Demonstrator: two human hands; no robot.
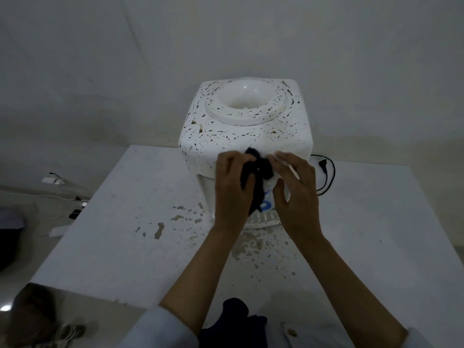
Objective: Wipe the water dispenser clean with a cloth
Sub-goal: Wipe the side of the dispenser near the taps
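White plastic tabletop water dispenser (244,121) speckled with brown grime stands upright at the far edge of the stained white table (120,222), directly ahead of both hands, with its dirty top just above and beyond them. Dark blue-black cloth (258,182) hangs bunched against the dispenser's front face — left hand (232,189) curled closed around it, likely the wiping hand. Right hand (296,194) lies just beside the cloth, fingers loosely bent, touching the dispenser front and the cloth's edge — whether it pinches anything I cannot tell.
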